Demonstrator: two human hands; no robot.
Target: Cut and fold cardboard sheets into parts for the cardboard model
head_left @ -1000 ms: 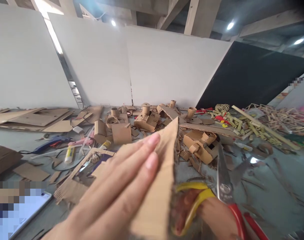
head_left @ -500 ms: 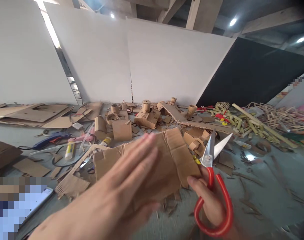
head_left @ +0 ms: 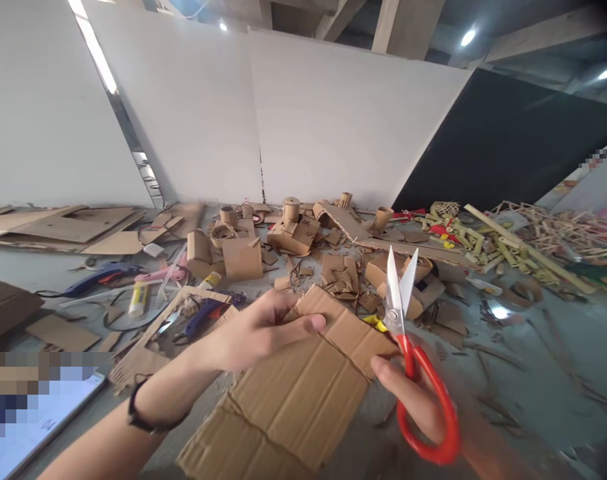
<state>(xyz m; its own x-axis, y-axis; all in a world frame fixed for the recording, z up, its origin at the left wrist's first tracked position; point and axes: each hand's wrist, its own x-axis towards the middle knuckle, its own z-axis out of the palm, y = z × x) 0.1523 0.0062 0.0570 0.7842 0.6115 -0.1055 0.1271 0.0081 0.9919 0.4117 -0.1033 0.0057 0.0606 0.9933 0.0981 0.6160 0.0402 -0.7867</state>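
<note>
L hand [head_left: 250, 337]: grip closed on creased brown cardbd sheet [head_left: 293, 393]. R hand [head_left: 424, 405]: closed on red-hdld metal scissors [head_left: 394, 315] & sheet edge.

Brown rectangular cardboard sheet [head_left: 303, 387], darker-lined at its creases; red-handled, silver-bladed metal scissors [head_left: 407, 350].
Far, plain white flat panels [head_left: 353, 127]; far right, a slanted black panel [head_left: 503, 140]; left, a pink plastic glue gun [head_left: 164, 275].

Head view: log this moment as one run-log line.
left hand: gripping creased cardboard piece | right hand: holding its right-side edge and red-handled scissors | blades: parted | beyond: cardboard scraps
</note>
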